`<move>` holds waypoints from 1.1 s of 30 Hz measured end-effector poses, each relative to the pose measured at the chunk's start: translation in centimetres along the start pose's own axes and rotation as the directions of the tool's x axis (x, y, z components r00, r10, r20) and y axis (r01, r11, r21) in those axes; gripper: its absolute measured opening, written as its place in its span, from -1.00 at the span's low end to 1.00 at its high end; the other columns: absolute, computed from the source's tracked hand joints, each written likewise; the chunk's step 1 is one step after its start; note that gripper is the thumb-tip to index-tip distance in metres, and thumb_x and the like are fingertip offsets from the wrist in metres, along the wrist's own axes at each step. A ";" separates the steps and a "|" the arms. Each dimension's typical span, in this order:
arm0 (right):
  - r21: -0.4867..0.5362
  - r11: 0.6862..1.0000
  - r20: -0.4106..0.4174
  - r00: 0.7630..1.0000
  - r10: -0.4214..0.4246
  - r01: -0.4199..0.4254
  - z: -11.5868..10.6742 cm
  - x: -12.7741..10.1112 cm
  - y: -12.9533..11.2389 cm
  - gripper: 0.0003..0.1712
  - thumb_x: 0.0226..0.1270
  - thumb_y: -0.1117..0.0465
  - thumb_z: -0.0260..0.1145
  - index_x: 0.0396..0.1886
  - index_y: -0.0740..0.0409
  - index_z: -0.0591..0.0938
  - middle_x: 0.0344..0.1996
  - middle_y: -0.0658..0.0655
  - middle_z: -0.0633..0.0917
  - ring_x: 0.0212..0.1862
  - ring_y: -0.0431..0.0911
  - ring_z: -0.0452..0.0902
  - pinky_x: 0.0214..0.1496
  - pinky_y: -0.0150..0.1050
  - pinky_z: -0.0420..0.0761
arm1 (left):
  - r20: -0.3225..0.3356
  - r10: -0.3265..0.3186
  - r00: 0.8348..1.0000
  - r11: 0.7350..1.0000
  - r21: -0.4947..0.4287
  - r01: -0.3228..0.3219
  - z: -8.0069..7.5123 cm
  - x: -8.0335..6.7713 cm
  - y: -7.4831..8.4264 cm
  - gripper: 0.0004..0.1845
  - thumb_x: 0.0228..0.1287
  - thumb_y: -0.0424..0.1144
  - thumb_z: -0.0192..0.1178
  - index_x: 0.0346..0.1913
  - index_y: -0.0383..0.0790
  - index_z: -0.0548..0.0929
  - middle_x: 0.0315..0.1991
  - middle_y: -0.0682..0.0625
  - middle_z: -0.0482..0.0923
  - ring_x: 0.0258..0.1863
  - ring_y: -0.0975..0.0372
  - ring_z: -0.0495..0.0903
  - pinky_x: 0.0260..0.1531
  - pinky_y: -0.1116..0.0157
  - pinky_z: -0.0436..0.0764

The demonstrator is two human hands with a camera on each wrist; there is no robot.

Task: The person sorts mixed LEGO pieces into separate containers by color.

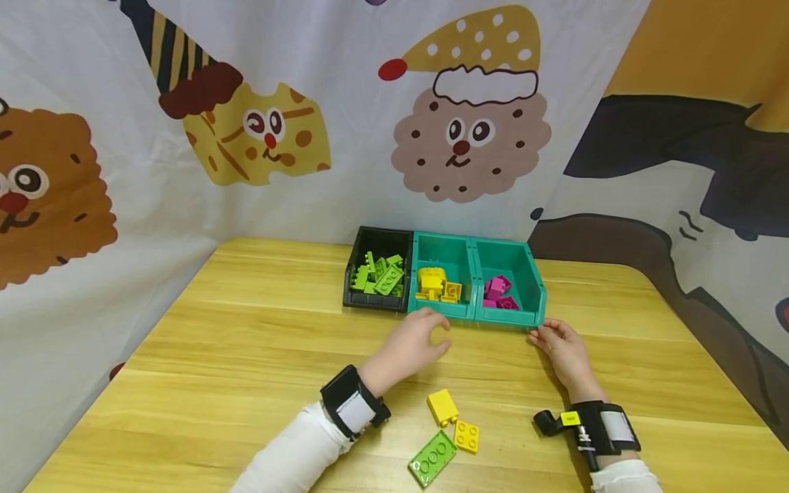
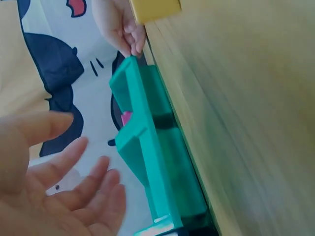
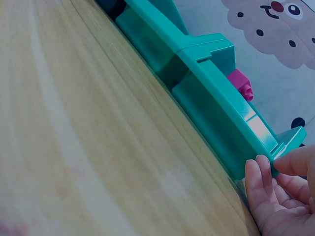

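At the centre of the head view three bins stand in a row on the bench. The black bin holds green bricks. The middle teal bin holds yellow bricks, and the right teal bin holds pink bricks. The right hand pinches this bin's front corner with its fingers. The left hand hovers before the middle bin, fingers loose and holding nothing.

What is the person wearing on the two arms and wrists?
Both arms have white long sleeves. The left wrist carries a black strap with a pale grey band across it. The right wrist carries a similar black strap with a pale band, plus a small black cylinder-shaped device sticking out sideways and a small yellow label. Both hands are bare, without gloves or rings visible.
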State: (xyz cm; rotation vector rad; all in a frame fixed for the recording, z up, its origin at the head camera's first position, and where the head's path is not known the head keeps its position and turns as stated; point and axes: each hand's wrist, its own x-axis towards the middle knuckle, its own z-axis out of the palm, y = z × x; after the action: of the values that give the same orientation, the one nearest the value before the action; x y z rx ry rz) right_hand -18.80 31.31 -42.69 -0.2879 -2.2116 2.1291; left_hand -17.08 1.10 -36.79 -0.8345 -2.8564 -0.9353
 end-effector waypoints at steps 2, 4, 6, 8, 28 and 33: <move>-0.002 1.000 -0.002 1.000 -0.001 0.001 0.0 0.0 0.0 -0.65 0.46 0.31 0.01 0.10 0.46 0.24 -0.28 -0.06 0.50 -0.26 -0.37 0.55 -0.11 -0.52 0.59 | 0.048 -0.001 0.999 1.000 0.020 0.000 0.2 -0.3 0.3 -0.65 0.20 -0.09 0.29 0.00 -0.15 0.61 -0.02 -0.06 0.57 -0.09 0.17 0.56 -0.08 0.28 0.58; 0.001 1.000 -0.002 1.000 -0.002 0.002 0.0 0.0 0.1 -0.65 0.46 0.31 0.01 0.09 0.46 0.25 -0.28 -0.06 0.50 -0.26 -0.37 0.55 -0.12 -0.52 0.59 | 0.095 -0.008 0.995 0.999 0.040 0.004 0.5 -0.6 0.6 -0.59 0.17 -0.05 0.31 0.03 -0.15 0.59 -0.01 -0.07 0.57 -0.12 0.17 0.56 -0.11 0.27 0.58; -0.005 1.000 -0.002 1.000 -0.003 0.003 0.0 0.1 0.1 -0.66 0.46 0.31 0.00 0.09 0.46 0.25 -0.28 -0.06 0.49 -0.26 -0.37 0.55 -0.12 -0.52 0.59 | 0.144 -0.017 0.989 0.998 0.063 0.008 0.7 -1.0 0.8 -0.54 0.14 -0.01 0.33 0.07 -0.13 0.58 0.02 -0.06 0.57 -0.10 0.16 0.57 -0.09 0.26 0.58; -0.010 1.000 -0.002 1.000 -0.005 0.005 0.0 0.1 0.1 -0.66 0.46 0.32 0.00 0.10 0.46 0.25 -0.28 -0.06 0.49 -0.26 -0.38 0.55 -0.12 -0.53 0.59 | 0.191 -0.024 0.981 0.995 0.097 0.006 0.8 -1.4 1.2 -0.49 0.11 0.01 0.35 0.09 -0.12 0.57 0.02 -0.06 0.57 -0.07 0.15 0.57 -0.07 0.24 0.57; -0.033 0.999 -0.007 1.000 -0.008 0.008 0.0 0.2 0.1 -0.60 0.47 0.29 0.00 0.13 0.51 0.22 -0.29 -0.05 0.50 -0.26 -0.38 0.54 -0.11 -0.52 0.58 | 0.566 0.195 0.801 0.946 0.106 -0.305 0.9 -3.0 2.4 -0.37 -0.02 -0.57 0.25 0.06 0.17 0.62 0.07 0.13 0.47 0.05 0.33 0.40 0.02 0.46 0.46; -0.054 0.999 -0.014 1.000 -0.006 0.005 0.0 0.2 0.2 -0.60 0.48 0.29 -0.02 0.14 0.51 0.21 -0.31 -0.08 0.50 -0.27 -0.40 0.53 -0.12 -0.54 0.58 | 0.618 0.199 0.761 0.934 0.116 -0.338 0.9 -3.1 2.4 -0.39 -0.05 -0.56 0.25 0.02 0.16 0.65 0.19 0.11 0.43 0.14 0.29 0.38 0.04 0.41 0.47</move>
State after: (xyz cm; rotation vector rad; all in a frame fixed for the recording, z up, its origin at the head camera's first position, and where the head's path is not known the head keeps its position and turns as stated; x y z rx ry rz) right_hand -19.02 31.37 -42.89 -0.2985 -2.2619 2.0612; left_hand -13.13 1.69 -36.76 -1.7214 -3.0910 -0.3339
